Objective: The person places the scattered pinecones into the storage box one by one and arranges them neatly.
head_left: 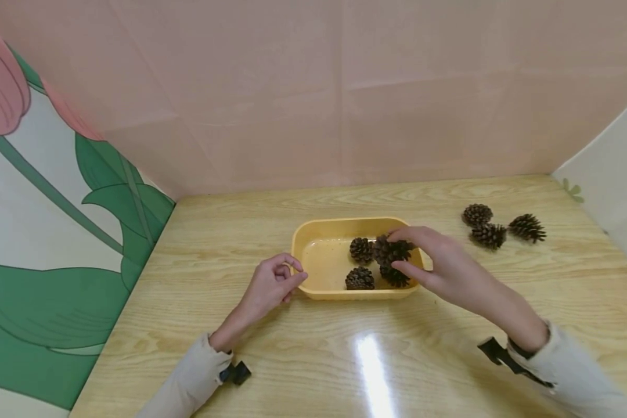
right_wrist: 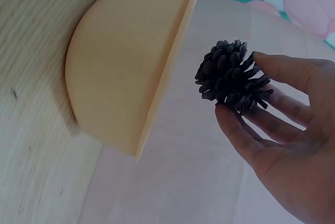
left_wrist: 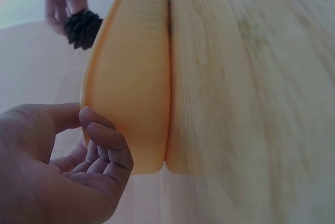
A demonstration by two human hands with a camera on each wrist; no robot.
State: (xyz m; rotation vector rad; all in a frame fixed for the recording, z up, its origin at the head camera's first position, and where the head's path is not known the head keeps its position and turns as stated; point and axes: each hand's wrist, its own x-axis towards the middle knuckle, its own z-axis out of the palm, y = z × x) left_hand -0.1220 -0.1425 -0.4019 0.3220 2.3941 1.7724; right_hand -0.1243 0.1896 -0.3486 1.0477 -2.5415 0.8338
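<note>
A yellow plastic basin [head_left: 319, 295] sits on the wooden table. My left hand [head_left: 274, 281] pinches its left rim between thumb and fingers, as the left wrist view [left_wrist: 99, 150] also shows. Above the basin's right end, my right hand [head_left: 444, 267] holds a brown pine cone [head_left: 389, 251] by thumb and fingertips; the right wrist view shows this pine cone [right_wrist: 230, 77] held higher than the rim. Inside the basin lie a pine cone [head_left: 361, 249] at the back, another pine cone [head_left: 360, 278] in front, and a third pine cone [head_left: 395, 277] partly hidden below the held one.
At the table's back right lie three more pine cones: one at the rear [head_left: 477, 215], one in front [head_left: 489, 236] and one to the right [head_left: 526, 227]. A pink sheet [head_left: 339, 116] hangs behind the table [head_left: 214, 232]. Flower-patterned panels stand at both sides.
</note>
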